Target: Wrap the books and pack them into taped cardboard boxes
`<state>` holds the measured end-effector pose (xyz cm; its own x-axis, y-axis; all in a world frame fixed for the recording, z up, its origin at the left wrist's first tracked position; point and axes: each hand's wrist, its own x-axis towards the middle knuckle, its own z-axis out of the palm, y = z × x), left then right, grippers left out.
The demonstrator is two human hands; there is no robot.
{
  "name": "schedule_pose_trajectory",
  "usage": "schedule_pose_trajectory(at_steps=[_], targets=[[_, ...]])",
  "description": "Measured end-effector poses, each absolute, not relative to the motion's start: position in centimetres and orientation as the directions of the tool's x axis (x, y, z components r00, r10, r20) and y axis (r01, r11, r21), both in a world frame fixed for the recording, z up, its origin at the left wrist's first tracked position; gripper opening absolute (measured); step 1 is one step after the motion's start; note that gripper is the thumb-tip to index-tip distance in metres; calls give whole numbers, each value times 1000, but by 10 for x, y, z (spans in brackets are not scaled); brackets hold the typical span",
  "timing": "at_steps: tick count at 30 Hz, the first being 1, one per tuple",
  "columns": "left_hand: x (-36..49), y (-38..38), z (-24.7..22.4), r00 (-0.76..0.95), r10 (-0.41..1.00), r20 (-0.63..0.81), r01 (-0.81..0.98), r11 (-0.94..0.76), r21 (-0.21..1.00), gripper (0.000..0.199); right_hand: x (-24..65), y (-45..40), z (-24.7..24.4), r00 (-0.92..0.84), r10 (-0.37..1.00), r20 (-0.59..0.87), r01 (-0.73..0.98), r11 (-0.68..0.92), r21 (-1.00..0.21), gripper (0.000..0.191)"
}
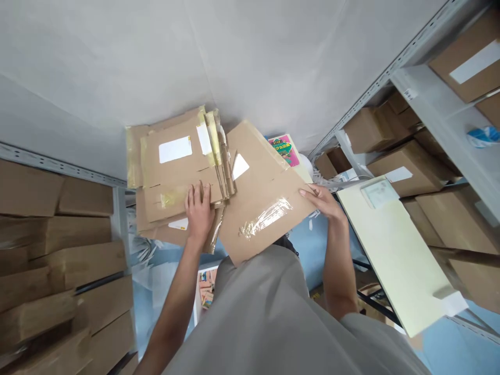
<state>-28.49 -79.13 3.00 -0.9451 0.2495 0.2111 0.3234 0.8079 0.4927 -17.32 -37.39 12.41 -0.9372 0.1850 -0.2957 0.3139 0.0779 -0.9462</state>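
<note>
My left hand (199,212) lies on the lower part of a stack of flattened cardboard boxes (172,179), fingers spread over the top piece. White labels and yellowish tape show on the stack. My right hand (321,200) grips the right edge of a separate flattened cardboard box (260,195), thumb on top, other fingers partly hidden. That box lies tilted beside the stack, its left side against it, with shiny clear tape on its face and a white label near its left edge. Behind it a pink and green printed item (285,149) peeks out.
Shelves of cardboard boxes stand at the left (88,229) and right (414,166). A pale green tabletop (398,255) with a small pack on it is at my right. A white box (207,286) with printed items sits low by my body. The wall (234,62) is ahead.
</note>
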Motion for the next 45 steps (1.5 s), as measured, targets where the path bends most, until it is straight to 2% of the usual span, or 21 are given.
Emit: schedule_pose_trajectory(at_steps=[4,7,10,13,17,22,24,25,28,30,32,37,42,45], targets=[[-293,-772,32,-936,278,214,350,787,507,72,-190,-355,121,-915,215,-342,363,66,-929,58],[-299,-769,44,-943,239,232,329,777,536,72,-205,-334,127,-914,206,-350,369,64,-927,61],[-298,-773,55,-939,199,281,326,773,544,75,-205,-297,149,-911,199,-361,384,94,-918,61],[-290,-771,54,-920,216,326,366,767,526,83,-198,-258,174,-887,192,-420,450,154,-880,59],[-280,-753,41,-913,315,261,407,766,498,80,-202,-243,187,-862,185,-472,505,224,-833,59],[-279,-743,31,-913,363,186,407,792,455,76,-198,-240,189,-849,177,-498,528,255,-810,63],[-278,-748,26,-910,375,176,414,796,441,75,-179,-222,203,-831,237,-503,553,256,-793,65],[-277,-751,23,-910,379,169,413,798,438,74,-167,-210,212,-822,312,-477,557,261,-789,64],[-272,-758,6,-908,398,134,414,792,450,73,-132,-183,240,-765,507,-398,594,315,-740,40],[-266,-759,-8,-890,445,99,436,768,470,73,-117,-179,251,-728,589,-350,610,327,-722,27],[-261,-759,-21,-869,493,48,449,743,497,74,-110,-182,253,-703,615,-357,618,279,-735,23],[-264,-764,-38,-843,538,-17,449,720,529,68,-105,-188,238,-670,556,-491,652,126,-747,37],[-289,-773,-24,-853,519,46,475,738,480,97,-85,-181,232,-685,592,-424,618,166,-768,41],[-291,-764,-8,-847,530,28,483,748,455,106,-79,-177,230,-711,564,-421,607,190,-771,48]])
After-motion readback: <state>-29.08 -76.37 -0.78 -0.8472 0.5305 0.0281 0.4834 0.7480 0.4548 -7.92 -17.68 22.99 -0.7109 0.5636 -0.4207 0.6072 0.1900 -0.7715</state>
